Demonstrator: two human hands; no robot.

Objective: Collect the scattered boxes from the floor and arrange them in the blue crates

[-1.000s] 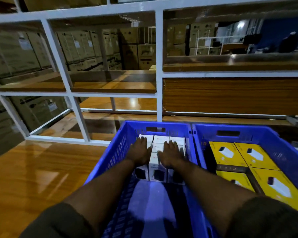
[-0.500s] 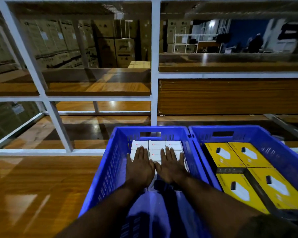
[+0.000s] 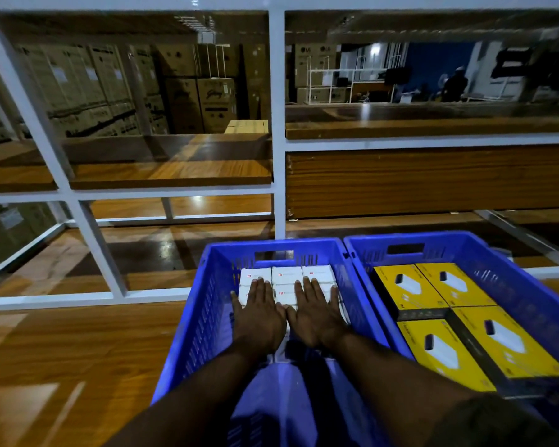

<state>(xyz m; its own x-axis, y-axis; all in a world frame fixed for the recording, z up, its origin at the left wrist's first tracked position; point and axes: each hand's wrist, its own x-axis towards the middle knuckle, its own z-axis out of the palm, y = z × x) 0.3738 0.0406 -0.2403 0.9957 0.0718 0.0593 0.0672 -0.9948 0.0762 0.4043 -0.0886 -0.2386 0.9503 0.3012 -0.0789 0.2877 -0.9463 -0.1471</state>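
Blue crates (image 3: 207,317) looking like hard plastic with slotted walls, white boxes (image 3: 286,275) at 12 o'clock inside looking like smooth card, yellow boxes (image 3: 433,304) at 3 o'clock shining a little, wood floor (image 3: 62,366) shining glossy, rack frame (image 3: 276,124) looking like painted white metal

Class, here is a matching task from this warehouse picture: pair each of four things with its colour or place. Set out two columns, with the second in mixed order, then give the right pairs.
Things:
1. white boxes
2. yellow boxes
3. left hand
4. rack frame

Place or colour:
A. painted white, standing behind the crates
B. packed in the right blue crate
C. flat on the boxes, beside the right hand
D. stacked at the far end of the left blue crate

Pairs: 1-D, 2-B, 3-C, 4-A
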